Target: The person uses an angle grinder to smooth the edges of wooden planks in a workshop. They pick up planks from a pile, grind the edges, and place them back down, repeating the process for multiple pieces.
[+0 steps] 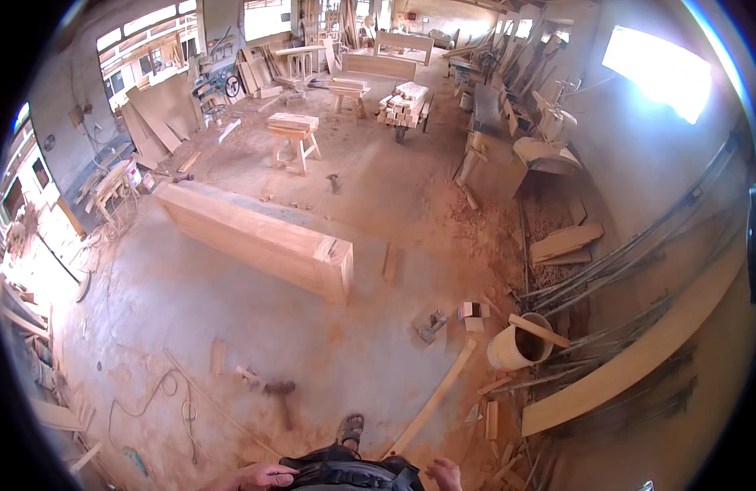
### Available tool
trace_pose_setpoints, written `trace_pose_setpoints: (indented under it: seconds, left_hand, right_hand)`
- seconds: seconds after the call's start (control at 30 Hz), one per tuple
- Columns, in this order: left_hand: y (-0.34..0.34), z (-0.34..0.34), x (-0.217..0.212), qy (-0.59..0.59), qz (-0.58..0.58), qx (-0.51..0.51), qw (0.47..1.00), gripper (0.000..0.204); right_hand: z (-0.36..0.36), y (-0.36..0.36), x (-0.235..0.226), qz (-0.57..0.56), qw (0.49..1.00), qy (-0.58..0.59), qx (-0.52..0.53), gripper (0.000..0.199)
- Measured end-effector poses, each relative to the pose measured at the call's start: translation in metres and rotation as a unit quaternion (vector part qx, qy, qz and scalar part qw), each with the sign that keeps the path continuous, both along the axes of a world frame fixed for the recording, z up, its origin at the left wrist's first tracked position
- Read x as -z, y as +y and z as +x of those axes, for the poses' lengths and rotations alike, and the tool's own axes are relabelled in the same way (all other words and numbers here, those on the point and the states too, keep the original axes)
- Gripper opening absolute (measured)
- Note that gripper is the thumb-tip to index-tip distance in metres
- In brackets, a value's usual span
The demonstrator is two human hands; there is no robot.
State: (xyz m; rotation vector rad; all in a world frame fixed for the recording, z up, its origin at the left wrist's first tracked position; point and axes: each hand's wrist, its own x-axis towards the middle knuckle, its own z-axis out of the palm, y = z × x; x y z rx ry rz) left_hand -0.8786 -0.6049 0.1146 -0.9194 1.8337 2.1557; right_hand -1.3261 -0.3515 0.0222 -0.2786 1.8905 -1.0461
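Two hands [267,476] [445,473] flank dark clothing [316,468], carton [473,315] markings illegible.

we see a cart [400,134] which carries stacked wood pieces [405,97], and a wooden trestle [293,133] stands to its left.

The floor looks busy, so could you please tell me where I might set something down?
The broadest bare patch of grey floor lies between the long wooden piece, the hammer and the metal tool. It is crowded on the right, around the bucket, the offcuts and the curved board.
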Motion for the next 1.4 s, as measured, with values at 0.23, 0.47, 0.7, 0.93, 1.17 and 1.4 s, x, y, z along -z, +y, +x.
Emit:
trace_pose_setpoints:
  seconds: [0.23,0.47,0.7,0.93,1.17,1.4]
  left_hand:
    - [-0.129,-0.116,-0.072,-0.023,-0.011,-0.077,0.997,0.074]
    - [-0.287,-0.235,-0.108,-0.085,0.083,-0.090,0.989,0.078]
    - [-0.374,-0.315,-0.121,-0.023,-0.013,-0.228,0.973,0.080]
    - [-0.531,-0.348,-0.090,-0.036,0.151,-0.187,0.970,0.066]
    - [-0.689,-0.421,-0.062,-0.088,0.002,-0.092,0.992,0.039]
    - [-0.779,-0.437,-0.069,-0.076,0.051,0.026,0.995,0.040]
  right_hand:
    - [-0.063,0.086,0.116,0.304,0.887,0.144,-0.315,0.028]
    - [-0.114,-0.038,0.114,0.334,0.898,0.056,-0.279,0.031]
    - [-0.328,-0.325,0.087,0.197,0.928,0.256,-0.185,0.019]
    - [-0.469,-0.535,0.052,0.053,0.967,0.247,-0.015,0.012]
    - [-0.438,-0.530,0.101,0.169,0.753,0.400,-0.494,0.018]
    - [-0.418,-0.562,0.062,0.294,0.931,0.108,-0.185,0.026]
